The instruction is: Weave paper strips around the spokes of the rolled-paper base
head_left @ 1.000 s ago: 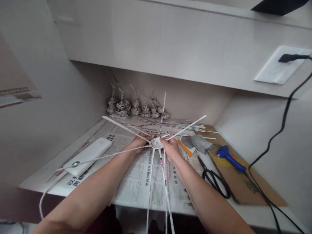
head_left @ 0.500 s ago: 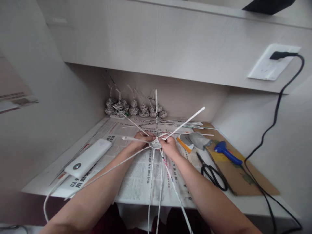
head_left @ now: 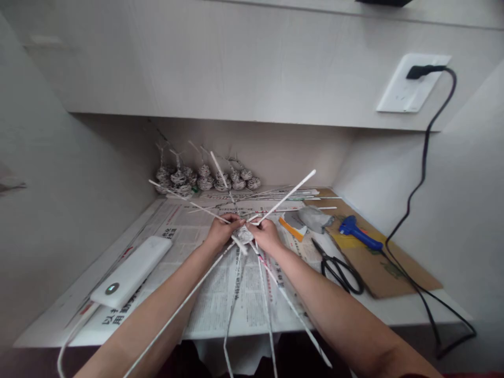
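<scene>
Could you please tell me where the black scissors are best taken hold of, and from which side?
Probably best by the handle loops, from the near right: they face that way, while the blades point away toward the back left.

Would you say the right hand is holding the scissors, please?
No, the right hand holds the woven paper piece; the scissors lie apart.

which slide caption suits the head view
Left hand and right hand grip a woven piece with radiating strips over newspaper.
</scene>
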`<action>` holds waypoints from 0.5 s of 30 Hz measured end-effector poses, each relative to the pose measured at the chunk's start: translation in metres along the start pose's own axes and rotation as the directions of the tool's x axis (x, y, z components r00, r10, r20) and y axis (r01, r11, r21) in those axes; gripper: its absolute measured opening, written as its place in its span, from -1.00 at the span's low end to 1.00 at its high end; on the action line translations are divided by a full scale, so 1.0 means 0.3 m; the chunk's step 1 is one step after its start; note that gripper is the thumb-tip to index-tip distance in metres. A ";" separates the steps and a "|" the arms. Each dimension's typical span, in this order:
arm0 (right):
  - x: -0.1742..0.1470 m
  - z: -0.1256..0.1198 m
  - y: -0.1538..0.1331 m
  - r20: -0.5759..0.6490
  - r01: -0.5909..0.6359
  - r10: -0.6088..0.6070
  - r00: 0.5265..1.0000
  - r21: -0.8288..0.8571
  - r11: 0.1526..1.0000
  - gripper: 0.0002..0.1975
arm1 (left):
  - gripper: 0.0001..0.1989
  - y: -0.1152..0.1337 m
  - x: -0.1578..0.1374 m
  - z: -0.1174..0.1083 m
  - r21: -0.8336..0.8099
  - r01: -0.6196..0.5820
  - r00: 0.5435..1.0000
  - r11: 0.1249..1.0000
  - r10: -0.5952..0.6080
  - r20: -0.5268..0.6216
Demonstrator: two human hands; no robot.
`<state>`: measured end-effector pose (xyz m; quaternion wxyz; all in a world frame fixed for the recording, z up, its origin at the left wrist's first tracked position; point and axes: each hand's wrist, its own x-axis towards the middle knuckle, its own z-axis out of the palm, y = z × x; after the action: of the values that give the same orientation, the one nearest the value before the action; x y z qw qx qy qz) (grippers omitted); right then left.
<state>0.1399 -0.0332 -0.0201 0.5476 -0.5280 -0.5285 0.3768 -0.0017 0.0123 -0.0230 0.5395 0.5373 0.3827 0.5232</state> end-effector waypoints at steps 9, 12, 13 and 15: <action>0.011 0.025 0.035 -0.159 0.017 -0.003 0.987 0.084 0.996 -0.79 | -0.65 -0.006 -0.004 0.011 -0.123 0.111 0.994 0.986 -0.109 0.023; 0.013 0.020 0.036 -0.161 0.021 -0.019 0.987 0.014 1.000 -0.80 | -0.65 0.004 -0.013 0.020 -0.153 0.127 0.992 0.980 -0.123 0.034; 0.013 0.017 0.034 -0.159 0.024 -0.024 0.987 -0.003 1.000 -0.80 | -0.65 0.009 -0.016 0.022 -0.159 0.129 0.992 0.979 -0.124 0.038; 0.012 0.011 0.030 -0.150 0.030 -0.034 0.988 -0.029 0.999 -0.81 | -0.64 0.022 -0.024 0.025 -0.170 0.141 0.990 0.975 -0.135 0.046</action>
<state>0.1386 -0.0276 -0.0287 0.5847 -0.5538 -0.4991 0.3199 0.0034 0.0032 -0.0165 0.6256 0.4693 0.3631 0.5065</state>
